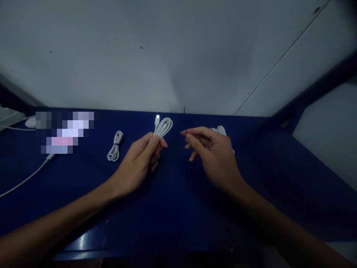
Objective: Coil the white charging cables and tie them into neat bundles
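Note:
A folded white USB cable [165, 127] is pinched between the thumb and fingers of my left hand [139, 156], its loops and a plug with a bright metal tip pointing away from me. My right hand [214, 149] is at the right, apart from that cable, with thumb and forefinger closed on a thin black tie [184, 110] that stands upright. Left of my left hand lies a coiled white cable [116, 146] bound round its middle with a black tie. Partly hidden behind my right hand are more white cable coils [221, 130].
The blue tabletop [167, 216] meets a grey wall [125, 67] at the back. At the left lies a blurred-out bright object [69, 134] with a white cable [28, 182] plugged into its near end. A blue frame bar [320, 85] slants up at the right.

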A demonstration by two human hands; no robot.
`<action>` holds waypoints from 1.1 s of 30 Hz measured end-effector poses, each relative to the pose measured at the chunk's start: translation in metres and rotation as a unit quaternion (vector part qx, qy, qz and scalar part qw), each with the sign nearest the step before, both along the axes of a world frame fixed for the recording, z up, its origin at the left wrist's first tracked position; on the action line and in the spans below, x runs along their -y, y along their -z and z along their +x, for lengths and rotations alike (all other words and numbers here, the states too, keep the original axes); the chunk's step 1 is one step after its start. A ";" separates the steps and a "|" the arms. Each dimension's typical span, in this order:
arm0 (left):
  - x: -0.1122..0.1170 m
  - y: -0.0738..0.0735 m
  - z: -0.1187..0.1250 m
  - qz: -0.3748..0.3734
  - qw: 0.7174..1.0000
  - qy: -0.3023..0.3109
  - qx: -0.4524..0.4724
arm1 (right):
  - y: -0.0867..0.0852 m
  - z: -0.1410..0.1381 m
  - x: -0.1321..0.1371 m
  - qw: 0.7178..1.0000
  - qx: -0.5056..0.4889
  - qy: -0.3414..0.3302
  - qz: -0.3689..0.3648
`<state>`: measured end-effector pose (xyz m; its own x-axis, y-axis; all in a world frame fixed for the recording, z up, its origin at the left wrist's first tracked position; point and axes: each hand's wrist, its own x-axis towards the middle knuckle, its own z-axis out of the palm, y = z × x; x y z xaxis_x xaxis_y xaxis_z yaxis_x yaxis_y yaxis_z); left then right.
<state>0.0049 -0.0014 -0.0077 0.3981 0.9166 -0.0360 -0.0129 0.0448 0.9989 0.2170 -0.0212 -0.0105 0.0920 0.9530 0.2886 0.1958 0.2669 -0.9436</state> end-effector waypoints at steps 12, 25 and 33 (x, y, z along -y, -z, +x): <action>0.013 -0.006 -0.001 0.000 0.997 0.068 -0.022 | -0.010 -0.009 0.009 0.996 -0.044 -0.075 0.003; 0.020 -0.010 -0.002 0.006 0.995 0.093 -0.047 | -0.013 -0.012 0.013 0.980 0.121 -0.059 0.147; 0.024 -0.017 -0.001 0.040 0.989 0.040 -0.136 | -0.010 -0.014 0.016 0.980 0.133 -0.095 0.115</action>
<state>0.0036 -0.0250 0.0093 0.4556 0.8866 -0.0805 0.2563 -0.0441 0.9656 0.2032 -0.0372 -0.0005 -0.1893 0.8521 0.4880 0.3522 0.5228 -0.7763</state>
